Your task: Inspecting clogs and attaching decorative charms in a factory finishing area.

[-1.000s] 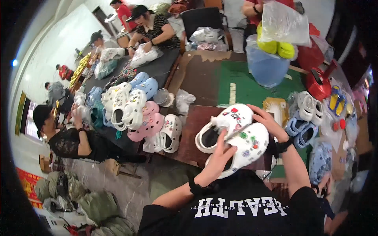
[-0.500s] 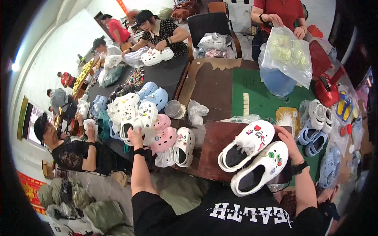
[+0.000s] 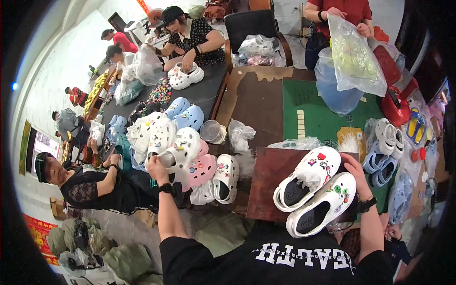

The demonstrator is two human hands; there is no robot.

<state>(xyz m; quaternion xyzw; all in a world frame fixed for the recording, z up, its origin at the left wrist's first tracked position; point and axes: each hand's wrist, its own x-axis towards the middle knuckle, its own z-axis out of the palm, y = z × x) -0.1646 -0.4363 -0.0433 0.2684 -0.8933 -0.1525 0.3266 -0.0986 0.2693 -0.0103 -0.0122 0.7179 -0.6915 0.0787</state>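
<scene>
My right hand (image 3: pixel 357 176) is closed around the far side of two white clogs decorated with colourful charms. One clog (image 3: pixel 320 164) has crumpled white stuffing inside; the other clog (image 3: pixel 338 192) lies beside it, nearer me, its dark insole showing. Both are over a dark red board (image 3: pixel 266 175). At the left, my left hand (image 3: pixel 157 168) grips the back end of another white clog (image 3: pixel 186 142), tilted above the pile; its fingertips are partly hidden. Pink clogs (image 3: pixel 202 168) sit under it, next to an upright white clog with charms (image 3: pixel 225 178).
More white clogs (image 3: pixel 151 130) and blue clogs (image 3: pixel 190 116) are heaped behind. A clear tub (image 3: pixel 211 131) and a plastic bag (image 3: pixel 241 135) stand mid-table. White and blue clogs (image 3: pixel 382 156) lie right. Co-workers sit left and far; one in red holds a bagged pair (image 3: pixel 356 57).
My left hand has moved slightly left and down, and the white clog by it has tilted. The pair in my right hand has shifted slightly right. The far co-worker has turned the clog there.
</scene>
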